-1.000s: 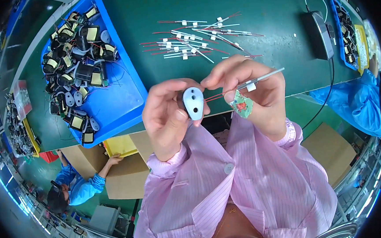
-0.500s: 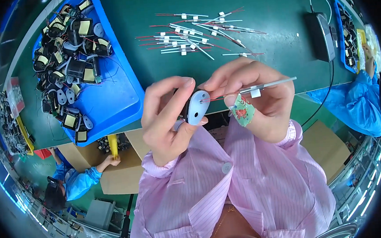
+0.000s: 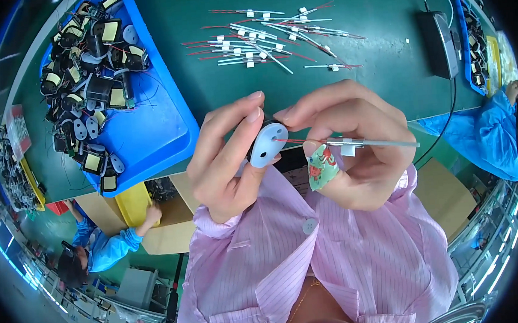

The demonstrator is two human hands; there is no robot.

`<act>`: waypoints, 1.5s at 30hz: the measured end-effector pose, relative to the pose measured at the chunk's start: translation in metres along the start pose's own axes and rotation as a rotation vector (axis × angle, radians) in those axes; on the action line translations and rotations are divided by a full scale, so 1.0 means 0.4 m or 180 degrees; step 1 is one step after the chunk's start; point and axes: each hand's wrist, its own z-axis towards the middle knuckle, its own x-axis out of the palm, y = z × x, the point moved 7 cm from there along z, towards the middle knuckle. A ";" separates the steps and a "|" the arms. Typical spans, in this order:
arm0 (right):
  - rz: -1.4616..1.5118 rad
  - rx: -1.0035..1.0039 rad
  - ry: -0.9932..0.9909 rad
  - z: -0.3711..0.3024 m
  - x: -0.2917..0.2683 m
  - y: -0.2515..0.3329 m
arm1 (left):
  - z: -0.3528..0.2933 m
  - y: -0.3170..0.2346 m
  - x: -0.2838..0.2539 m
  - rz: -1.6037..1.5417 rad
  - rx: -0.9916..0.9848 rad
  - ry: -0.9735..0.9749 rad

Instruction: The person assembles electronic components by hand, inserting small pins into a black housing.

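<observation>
My left hand (image 3: pixel 223 167) grips a small oval plastic housing (image 3: pixel 265 151), pale grey with dark holes in its face and a black body behind it. Between thumb and fingers of my right hand (image 3: pixel 369 154), whose thumb wears a green patterned bandage (image 3: pixel 324 168), is a thin wire lead (image 3: pixel 393 143) with a grey rod-like length, a white tag and red wire. The red wire's end reaches the upper part of the housing's face; whether it sits inside a hole I cannot tell. Several similar tagged leads (image 3: pixel 256 35) lie loosely on the green table (image 3: pixel 372 63).
A blue tray (image 3: pixel 169 117) on the left holds a heap of black and grey wired parts (image 3: pixel 100 82). Far right stand a black box-shaped device (image 3: pixel 437 44) with cables and another blue tray (image 3: pixel 465 45). Co-workers in blue sleeves work at both sides, one handling a yellow tray (image 3: pixel 131 207) over a carton.
My right hand and the lead have shifted slightly right and down, and the red wire now runs straighter to the housing. The left co-worker's yellow tray has tilted into fuller view.
</observation>
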 end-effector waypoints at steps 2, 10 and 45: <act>-0.0014 0.0026 -0.0029 -0.003 -0.001 0.002 | 0.001 0.001 0.000 -0.0096 -0.0016 0.0007; -0.0099 0.0004 -0.0071 0.002 -0.007 0.000 | 0.006 0.003 0.006 -0.0093 -0.0040 0.0062; -0.0518 0.0005 -0.0135 0.013 -0.001 0.012 | 0.018 0.009 0.008 -0.0107 0.0000 0.0269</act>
